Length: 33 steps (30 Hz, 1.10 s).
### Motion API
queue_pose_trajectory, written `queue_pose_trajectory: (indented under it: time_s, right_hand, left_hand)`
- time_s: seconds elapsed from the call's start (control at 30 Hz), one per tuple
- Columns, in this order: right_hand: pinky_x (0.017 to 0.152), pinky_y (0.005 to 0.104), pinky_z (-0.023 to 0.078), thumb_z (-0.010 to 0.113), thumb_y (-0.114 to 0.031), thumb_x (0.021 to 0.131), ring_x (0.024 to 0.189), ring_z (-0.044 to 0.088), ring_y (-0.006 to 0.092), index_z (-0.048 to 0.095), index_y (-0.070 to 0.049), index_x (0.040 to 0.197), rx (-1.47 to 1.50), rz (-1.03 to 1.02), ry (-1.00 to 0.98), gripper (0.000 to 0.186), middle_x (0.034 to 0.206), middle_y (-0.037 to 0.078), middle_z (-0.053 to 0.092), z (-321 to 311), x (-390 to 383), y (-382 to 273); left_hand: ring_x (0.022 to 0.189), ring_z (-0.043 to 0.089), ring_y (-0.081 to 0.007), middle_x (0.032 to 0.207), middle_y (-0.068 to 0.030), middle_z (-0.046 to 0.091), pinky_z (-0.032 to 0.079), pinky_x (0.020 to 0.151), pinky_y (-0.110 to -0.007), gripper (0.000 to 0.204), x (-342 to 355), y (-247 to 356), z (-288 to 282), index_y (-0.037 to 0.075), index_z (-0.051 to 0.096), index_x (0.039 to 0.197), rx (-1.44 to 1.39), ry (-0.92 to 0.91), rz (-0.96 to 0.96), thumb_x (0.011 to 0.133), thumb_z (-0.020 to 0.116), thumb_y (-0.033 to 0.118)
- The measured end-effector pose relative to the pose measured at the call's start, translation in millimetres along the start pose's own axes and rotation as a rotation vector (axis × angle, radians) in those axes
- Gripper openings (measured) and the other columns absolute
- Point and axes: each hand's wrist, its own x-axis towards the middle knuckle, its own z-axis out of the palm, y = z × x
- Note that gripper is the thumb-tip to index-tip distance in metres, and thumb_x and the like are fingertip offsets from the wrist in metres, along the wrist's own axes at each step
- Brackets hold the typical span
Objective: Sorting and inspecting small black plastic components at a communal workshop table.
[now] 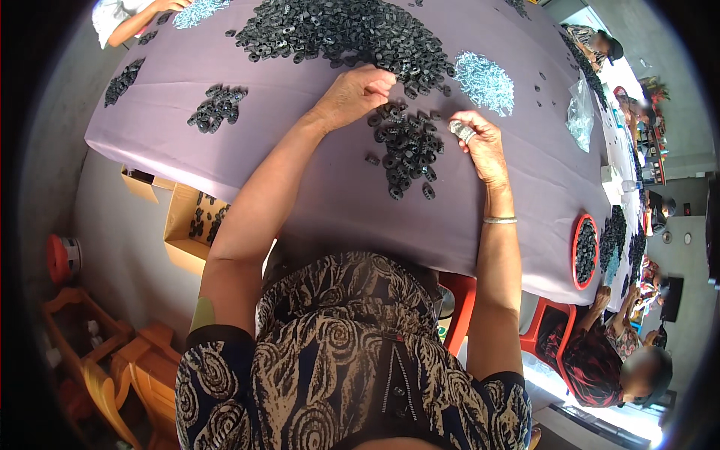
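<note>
Left hand [355,96]: fingers bunched at the edge of the large black pile [322,36]; we cannot tell whether they grip a part. Right hand [484,146]: fingers curled, a silvery piece [464,133] at the tips; held or worn, we cannot tell. Smaller black pile [409,150]: between the hands. Blue pile [485,81]: beyond the right hand. Tub [67,256]: markings too small for us to read.

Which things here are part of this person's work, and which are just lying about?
Seemingly part of the work:
- small pile of black pieces, between left hand and right hand
- large black heap
- shiny pale-blue heap
- probably the cardboard box, also holding black pieces

Apparently just about:
- clear plastic bag
- red tub
- wooden furniture
</note>
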Motion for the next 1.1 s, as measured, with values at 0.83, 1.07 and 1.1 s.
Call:
queue_pose_trajectory:
  time_s: [0.83, 1.07, 1.1]
  right_hand:
    - [0.068, 0.0223, 0.044, 0.071, -0.001, 0.076, 0.076, 0.05, 0.0049, 0.063, -0.007, 0.102, -0.202, -0.045, -0.296, 0.028, 0.092, -0.004, 0.06, 49, 17, -27]
    - [0.071, 0.0214, 0.042, 0.065, 0.005, 0.074, 0.077, 0.048, 0.0031, 0.064, -0.008, 0.094, -0.098, -0.055, -0.314, 0.024, 0.087, -0.008, 0.059, 40, 10, -25]
    - [0.068, 0.0209, 0.042, 0.064, 0.006, 0.075, 0.076, 0.048, 0.0025, 0.064, -0.008, 0.094, -0.166, -0.044, -0.286, 0.023, 0.087, -0.008, 0.059, 37, 7, -24]
  left_hand:
    - [0.077, 0.059, -0.0133, 0.095, -0.0059, 0.061, 0.049, 0.072, -0.029, 0.049, -5, 23, 6, 0.005, 0.054, 0.118, 0.131, -0.295, -0.095, 0.071, 0.068, 0.002]
    - [0.079, 0.049, -0.0094, 0.094, 0.0014, 0.056, 0.045, 0.074, -0.024, 0.052, -3, 18, -1, 0.008, 0.053, 0.121, 0.003, -0.415, -0.159, 0.071, 0.06, -0.004]
    - [0.078, 0.047, -0.0091, 0.093, 0.0024, 0.055, 0.044, 0.074, -0.024, 0.052, -2, 17, -3, 0.008, 0.053, 0.121, 0.028, -0.408, -0.147, 0.07, 0.058, -0.005]
